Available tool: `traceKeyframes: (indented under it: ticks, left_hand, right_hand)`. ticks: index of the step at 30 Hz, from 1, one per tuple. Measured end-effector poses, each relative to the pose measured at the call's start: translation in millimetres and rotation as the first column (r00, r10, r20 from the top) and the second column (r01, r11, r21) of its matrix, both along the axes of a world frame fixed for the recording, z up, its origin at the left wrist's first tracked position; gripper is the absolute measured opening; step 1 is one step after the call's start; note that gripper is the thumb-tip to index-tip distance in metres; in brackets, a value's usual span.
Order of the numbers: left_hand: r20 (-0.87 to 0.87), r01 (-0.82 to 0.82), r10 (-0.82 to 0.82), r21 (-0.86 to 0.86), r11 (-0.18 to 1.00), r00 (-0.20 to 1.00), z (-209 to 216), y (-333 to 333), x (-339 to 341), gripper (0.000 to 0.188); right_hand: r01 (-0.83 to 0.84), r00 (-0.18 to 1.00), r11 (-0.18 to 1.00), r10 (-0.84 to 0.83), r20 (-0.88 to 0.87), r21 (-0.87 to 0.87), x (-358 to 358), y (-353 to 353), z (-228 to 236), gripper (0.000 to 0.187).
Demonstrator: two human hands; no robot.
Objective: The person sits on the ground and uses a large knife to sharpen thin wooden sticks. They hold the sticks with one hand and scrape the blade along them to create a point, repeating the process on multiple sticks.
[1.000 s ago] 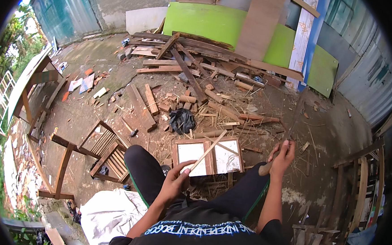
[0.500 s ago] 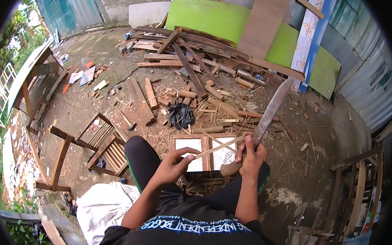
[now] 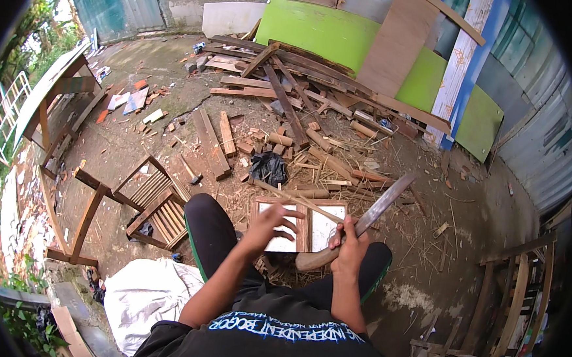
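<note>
My right hand (image 3: pixel 349 249) is wrapped around a machete, its broad grey blade (image 3: pixel 387 203) pointing up to the right and its thick wooden handle (image 3: pixel 316 260) slanting down to the left. Between this hand's thumb and fingers is also the near end of a thin bamboo strip (image 3: pixel 294 199), which stretches away to the upper left. My left hand (image 3: pixel 271 230) hovers beside the strip with its fingers apart and nothing in them. Below both hands, between my knees, lies a wood-framed white panel (image 3: pixel 327 230); part of it is hidden by my hands and the handle.
Around the panel lie bamboo shavings, cut bamboo pieces (image 3: pixel 333 162) and a black plastic bag (image 3: pixel 269 168). A hammer (image 3: pixel 191 173) and a slatted wooden frame (image 3: pixel 159 213) are on the left, a white sack (image 3: pixel 147 301) beside my leg. Planks (image 3: pixel 284 100) are piled farther off.
My left hand has let go of the bamboo strip and opened. The strip now points to the upper left. The machete and right hand have shifted left and slightly down.
</note>
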State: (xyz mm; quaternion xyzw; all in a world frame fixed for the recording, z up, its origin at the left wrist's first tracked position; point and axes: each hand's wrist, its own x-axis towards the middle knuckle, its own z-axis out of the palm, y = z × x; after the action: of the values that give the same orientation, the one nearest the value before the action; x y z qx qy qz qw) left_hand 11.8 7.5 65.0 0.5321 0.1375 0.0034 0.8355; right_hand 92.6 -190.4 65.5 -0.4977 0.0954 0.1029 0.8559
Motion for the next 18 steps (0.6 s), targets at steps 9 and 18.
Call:
traceKeyframes:
  ticks: [9, 18]
  left_hand:
    - [0.193, -0.22, 0.197, 0.104, 0.97, 0.961, -20, -50, 24, 0.029]
    - [-0.088, -0.081, 0.063, -0.224, 0.971, 0.994, 1, -37, 13, 0.019]
  right_hand:
    - [-0.15, 0.978, 0.986, 0.137, -0.157, -0.076, -35, 2, -15, 0.027]
    - [-0.194, 0.945, 0.943, 0.253, 0.205, -0.271, -26, -19, -19, 0.045]
